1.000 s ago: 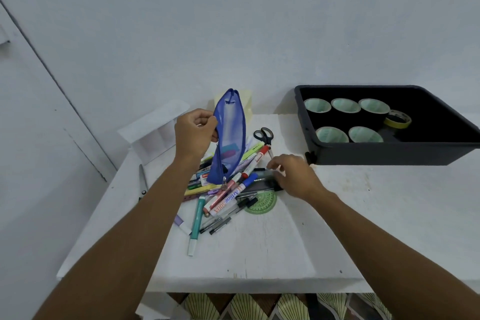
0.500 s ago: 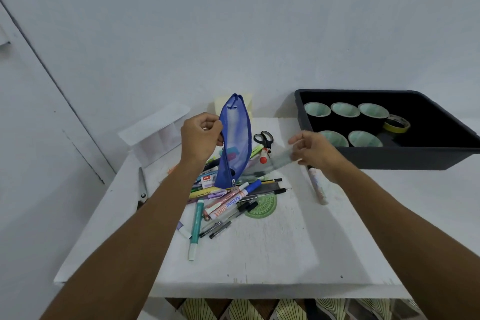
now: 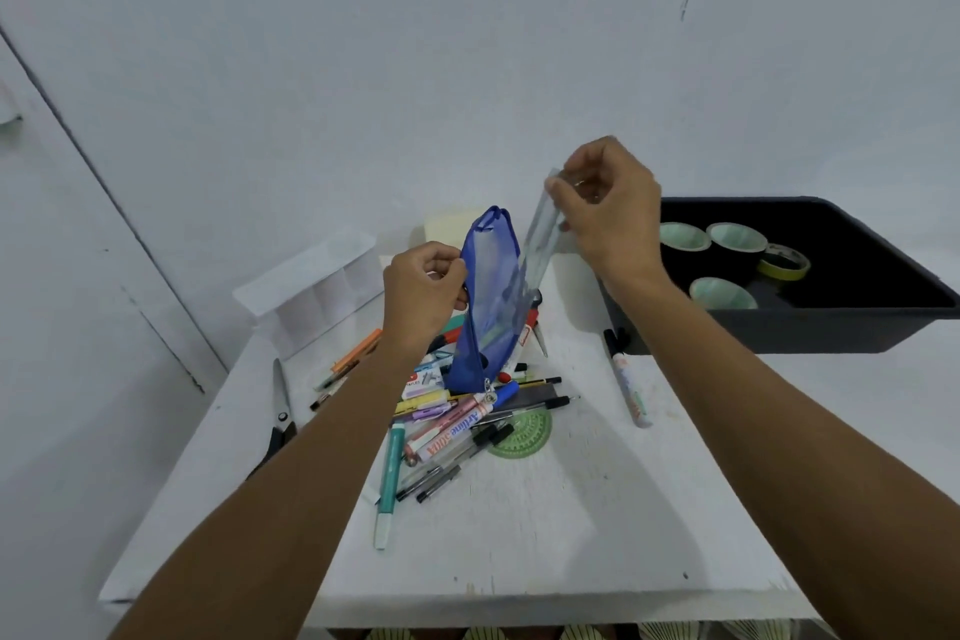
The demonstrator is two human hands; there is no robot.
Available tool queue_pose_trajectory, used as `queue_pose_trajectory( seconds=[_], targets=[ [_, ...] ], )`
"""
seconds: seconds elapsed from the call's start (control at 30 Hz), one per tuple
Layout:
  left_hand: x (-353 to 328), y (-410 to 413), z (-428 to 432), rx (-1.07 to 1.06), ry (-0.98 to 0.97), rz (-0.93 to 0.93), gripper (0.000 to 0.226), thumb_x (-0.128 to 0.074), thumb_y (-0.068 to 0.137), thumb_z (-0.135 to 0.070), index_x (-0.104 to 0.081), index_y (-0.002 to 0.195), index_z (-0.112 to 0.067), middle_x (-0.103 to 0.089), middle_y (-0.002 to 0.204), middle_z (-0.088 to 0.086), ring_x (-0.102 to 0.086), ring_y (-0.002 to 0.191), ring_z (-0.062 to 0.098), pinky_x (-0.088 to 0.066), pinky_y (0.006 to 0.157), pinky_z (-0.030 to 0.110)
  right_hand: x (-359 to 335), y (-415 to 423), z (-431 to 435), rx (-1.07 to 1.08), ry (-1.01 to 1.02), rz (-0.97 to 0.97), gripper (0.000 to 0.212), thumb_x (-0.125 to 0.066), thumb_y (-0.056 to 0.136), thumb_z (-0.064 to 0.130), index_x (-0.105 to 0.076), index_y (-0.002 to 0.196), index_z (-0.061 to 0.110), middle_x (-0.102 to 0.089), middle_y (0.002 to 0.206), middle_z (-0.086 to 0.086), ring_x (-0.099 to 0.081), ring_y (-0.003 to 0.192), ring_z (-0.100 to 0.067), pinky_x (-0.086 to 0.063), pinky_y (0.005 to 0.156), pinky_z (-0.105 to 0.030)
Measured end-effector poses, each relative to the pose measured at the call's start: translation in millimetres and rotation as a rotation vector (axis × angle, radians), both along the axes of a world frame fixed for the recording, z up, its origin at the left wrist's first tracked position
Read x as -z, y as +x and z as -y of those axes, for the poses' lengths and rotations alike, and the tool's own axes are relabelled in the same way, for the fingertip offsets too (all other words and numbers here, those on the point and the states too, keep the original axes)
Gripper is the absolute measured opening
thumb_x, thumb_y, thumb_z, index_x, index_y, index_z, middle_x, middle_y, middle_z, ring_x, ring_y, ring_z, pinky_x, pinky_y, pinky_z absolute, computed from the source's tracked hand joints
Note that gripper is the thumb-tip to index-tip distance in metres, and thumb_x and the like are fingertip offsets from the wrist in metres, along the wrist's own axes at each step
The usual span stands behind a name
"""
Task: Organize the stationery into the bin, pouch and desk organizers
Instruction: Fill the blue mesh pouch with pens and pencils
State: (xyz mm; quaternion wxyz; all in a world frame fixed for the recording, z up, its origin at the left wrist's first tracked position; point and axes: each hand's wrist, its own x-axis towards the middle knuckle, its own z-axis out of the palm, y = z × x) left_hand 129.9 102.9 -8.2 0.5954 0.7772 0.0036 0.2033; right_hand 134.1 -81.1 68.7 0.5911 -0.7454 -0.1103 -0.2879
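Right fingers (image 3: 563, 195) pinching clear ruler (image 3: 540, 244), tip in blue pouch (image 3: 478, 338), left fingers (image 3: 447, 270) gripping pouch rim

One pouch (image 3: 483, 322), one bin (image 3: 779, 334), four visible tape rolls (image 3: 684, 237).

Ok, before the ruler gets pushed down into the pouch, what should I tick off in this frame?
1. Left hand grips the blue pouch and holds it upright: ok.
2. Right hand pinches the clear ruler at its top end: ok.
3. Ruler's lower end is inside the pouch mouth: cannot tell, the mesh overlaps it.
4. Pouch is long enough for the whole ruler: cannot tell.
5. Black bin stands apart, to the right of the hands: ok.
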Motion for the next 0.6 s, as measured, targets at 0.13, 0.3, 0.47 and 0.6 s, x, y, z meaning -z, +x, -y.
queue_pose_trajectory(
  seconds=[0.13, 0.3, 0.47, 0.6],
  targets=[
    [-3.4, -1.8, 1.6, 0.001, -0.024, 0.006, 0.010, -0.060, 0.089, -0.005, -0.070, 0.086, -0.004, -0.068, 0.068, 0.009, -0.058, 0.047, 0.016, -0.057, 0.052, 0.032, 27.9, 9.2, -14.7, -0.120, -0.104, -0.172, 0.005, -0.067, 0.089, 0.016, -0.065, 0.092, 0.013, -0.068, 0.084, -0.003, -0.068, 0.070, -0.016, -0.060, 0.058, -0.034],
    [3.2, 1.3, -13.9, -0.047, -0.036, -0.020, 0.010, -0.060, 0.089, -0.004, -0.069, 0.086, -0.004, -0.069, 0.071, 0.011, -0.059, 0.047, 0.014, -0.055, 0.052, 0.029, 77.9, 10.8, 3.2, -0.040, -0.211, -0.269, 0.009, -0.058, 0.093, 0.012, -0.065, 0.089, 0.015, -0.068, 0.080, 0.000, -0.065, 0.071, -0.016, -0.058, 0.065, -0.033],
    [10.6, 1.7, -20.0, -0.073, -0.004, -0.033, 0.011, -0.059, 0.091, -0.006, -0.069, 0.086, -0.008, -0.070, 0.075, 0.009, -0.061, 0.048, 0.012, -0.055, 0.051, 0.025, 124.1, -4.9, 21.3, -0.383, -0.922, -0.412, 0.016, -0.064, 0.087, 0.008, -0.074, 0.089, 0.019, -0.070, 0.087, 0.005, -0.061, 0.076, -0.008, -0.052, 0.078, -0.027],
    [9.4, 1.6, -18.0, -0.071, -0.020, -0.033, 0.011, -0.058, 0.092, -0.007, -0.067, 0.086, -0.009, -0.068, 0.073, 0.006, -0.060, 0.048, 0.009, -0.054, 0.051, 0.025, 139.1, -9.3, 22.0, -0.406, -1.161, -0.449, 0.017, -0.068, 0.084, 0.017, -0.074, 0.099, 0.021, -0.071, 0.095, 0.002, -0.059, 0.083, -0.013, -0.053, 0.078, -0.035]
  ],
)
